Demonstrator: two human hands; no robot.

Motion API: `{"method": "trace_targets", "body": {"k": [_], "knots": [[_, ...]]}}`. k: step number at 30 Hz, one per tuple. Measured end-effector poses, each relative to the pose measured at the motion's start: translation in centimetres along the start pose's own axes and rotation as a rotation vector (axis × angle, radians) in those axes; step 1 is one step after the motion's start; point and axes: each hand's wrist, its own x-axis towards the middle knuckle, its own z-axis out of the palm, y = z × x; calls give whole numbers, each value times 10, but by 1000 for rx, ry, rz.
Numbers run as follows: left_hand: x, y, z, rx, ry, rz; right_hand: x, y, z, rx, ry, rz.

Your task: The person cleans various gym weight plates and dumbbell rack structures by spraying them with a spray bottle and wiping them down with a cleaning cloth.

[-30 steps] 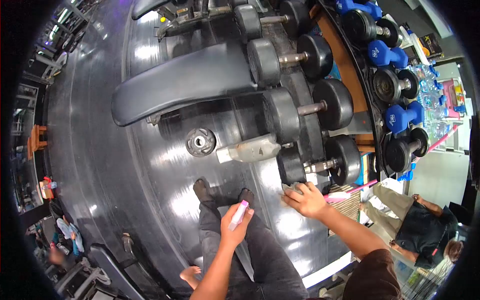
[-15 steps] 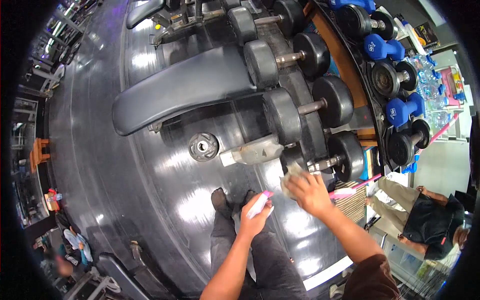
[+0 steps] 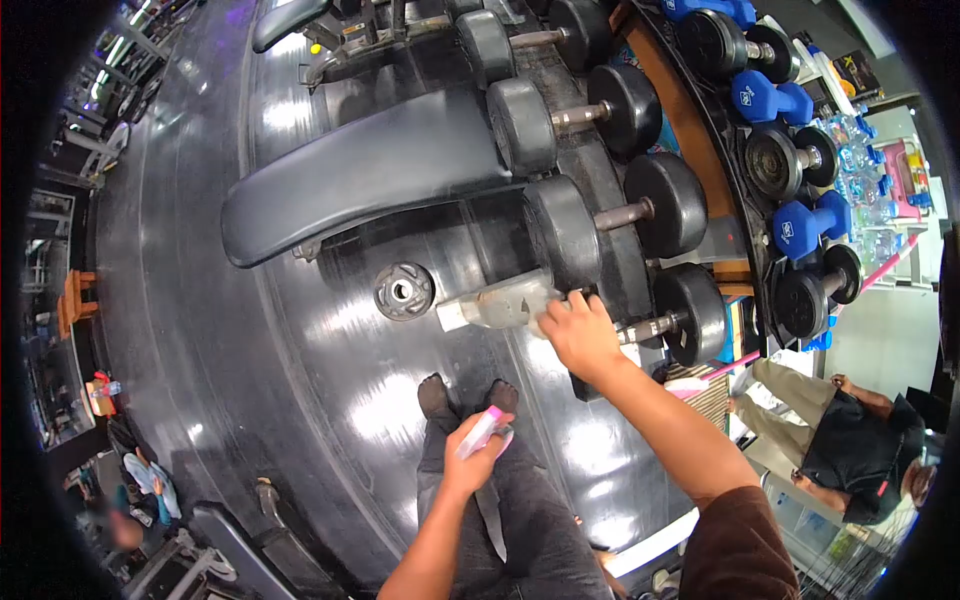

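A pink and clear spray bottle is in my left hand, whose fingers wrap round it above my legs. My right hand presses a pale cloth at the right end of a worn greyish, long object near the dumbbells. Its fingers are bent over the cloth and partly hide it. A round black weight plate lies on the floor left of that object. Just above and right of my right hand are large black dumbbells.
A black padded bench stands at upper left. A rack edge carries blue dumbbells and black ones. Water bottles stand beyond. A person in black is at the right, and a bench at lower left.
My right hand has moved up and left with the cloth, onto the end of the worn object. My left hand has moved down and left with the spray bottle.
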Motion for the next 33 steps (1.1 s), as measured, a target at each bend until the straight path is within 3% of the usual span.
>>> {"method": "trace_targets", "body": {"k": [3,5,8,11,15,18,21,23,26,29,33], "knots": [[-11,-8,-28,26,4,-3,-65,-5,-23,48,134,-178],[-16,-7,-39,19,40,-39,-107,-3,-18,7,85,-305],[-19,0,-44,7,44,-24,-108,18,-13,24,101,-423],[-20,7,-40,22,29,-11,-68,14,-20,162,49,-328],[-21,-10,-27,-66,61,-52,3,15,-5,151,88,-40],[-22,-11,-21,-120,67,-64,11,22,1,255,-34,67],[-22,-7,-23,-109,64,-1,-52,4,-24,107,63,-93],[-22,-9,-27,-118,89,13,-109,-5,-2,6,68,-256],[-27,-8,-34,-90,115,35,-145,-3,7,-43,-78,-369],[-29,-9,-39,-127,134,33,-113,5,-2,0,47,-371],[-37,-18,-42,-80,143,25,-29,0,-25,103,93,-188]]}}
